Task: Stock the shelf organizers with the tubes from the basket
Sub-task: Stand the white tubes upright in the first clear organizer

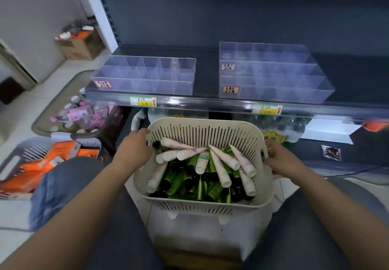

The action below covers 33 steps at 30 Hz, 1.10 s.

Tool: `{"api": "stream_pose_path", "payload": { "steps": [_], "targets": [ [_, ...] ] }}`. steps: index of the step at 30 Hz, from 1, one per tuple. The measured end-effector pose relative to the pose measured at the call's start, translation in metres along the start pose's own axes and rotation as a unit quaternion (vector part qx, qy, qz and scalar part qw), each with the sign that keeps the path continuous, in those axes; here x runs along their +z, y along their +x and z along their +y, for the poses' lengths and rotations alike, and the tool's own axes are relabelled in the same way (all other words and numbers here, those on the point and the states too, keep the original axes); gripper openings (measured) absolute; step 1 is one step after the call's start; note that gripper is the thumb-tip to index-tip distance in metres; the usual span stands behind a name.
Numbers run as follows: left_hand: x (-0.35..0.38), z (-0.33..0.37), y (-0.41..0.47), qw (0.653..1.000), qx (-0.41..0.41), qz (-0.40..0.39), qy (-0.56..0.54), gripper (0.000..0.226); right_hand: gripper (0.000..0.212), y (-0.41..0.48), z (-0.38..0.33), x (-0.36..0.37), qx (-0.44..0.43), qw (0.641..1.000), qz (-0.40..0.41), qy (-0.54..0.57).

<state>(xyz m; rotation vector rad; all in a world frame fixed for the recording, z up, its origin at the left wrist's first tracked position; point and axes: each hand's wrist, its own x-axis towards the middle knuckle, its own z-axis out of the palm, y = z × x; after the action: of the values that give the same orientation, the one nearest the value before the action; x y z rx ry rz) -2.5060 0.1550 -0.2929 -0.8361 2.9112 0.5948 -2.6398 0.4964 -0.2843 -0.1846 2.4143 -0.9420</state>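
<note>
A beige slotted basket [202, 131] sits between my knees, full of green tubes [200, 187] with black caps and pale pink-white tubes [221, 164] lying on top. My left hand [134, 145] grips the basket's left rim. The right rim is gripped by my right hand [277, 160]. On the dark shelf above stand two clear plastic organizers with dividers, one on the left [145, 76] and a taller tiered one on the right [271, 74]. I see no tubes in either organizer.
The shelf's front rail [210, 102] carries price tags. Bottled drinks sit under it. To the left on the floor are a grey tray of pink-labelled bottles [77, 116], a basket of orange packs [42, 162] and a cardboard box [80, 42].
</note>
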Motion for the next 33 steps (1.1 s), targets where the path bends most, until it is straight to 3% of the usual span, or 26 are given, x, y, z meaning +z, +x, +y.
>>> {"api": "stream_pose_path", "payload": {
  "steps": [2,5,8,14,22,28,33],
  "targets": [
    [-0.007,0.014,-0.007,1.0,0.01,0.016,-0.002,0.05,0.038,-0.006,-0.003,-0.002,-0.031,0.997,0.043,-0.055],
    [-0.01,0.033,-0.017,1.0,0.005,0.012,-0.015,0.046,0.041,-0.007,-0.005,-0.004,-0.083,0.985,0.103,-0.11],
    [-0.007,0.046,-0.019,1.0,0.004,-0.017,-0.009,0.037,0.035,-0.006,-0.02,-0.003,-0.11,0.981,0.107,-0.121],
    [0.014,0.058,0.006,0.995,0.008,-0.103,0.004,0.026,0.03,0.02,-0.04,0.022,-0.094,0.985,0.034,-0.138],
    [0.063,0.076,0.07,0.979,0.016,-0.183,0.088,0.03,0.026,0.087,-0.049,0.057,-0.016,0.971,-0.085,-0.224],
    [0.093,0.086,0.102,0.963,0.006,-0.257,0.079,0.033,0.019,0.126,-0.045,0.088,0.009,0.95,-0.137,-0.28],
    [0.109,0.092,0.114,0.948,0.014,-0.301,0.1,0.038,0.028,0.142,-0.039,0.1,0.042,0.938,-0.15,-0.31]
  ]
}}
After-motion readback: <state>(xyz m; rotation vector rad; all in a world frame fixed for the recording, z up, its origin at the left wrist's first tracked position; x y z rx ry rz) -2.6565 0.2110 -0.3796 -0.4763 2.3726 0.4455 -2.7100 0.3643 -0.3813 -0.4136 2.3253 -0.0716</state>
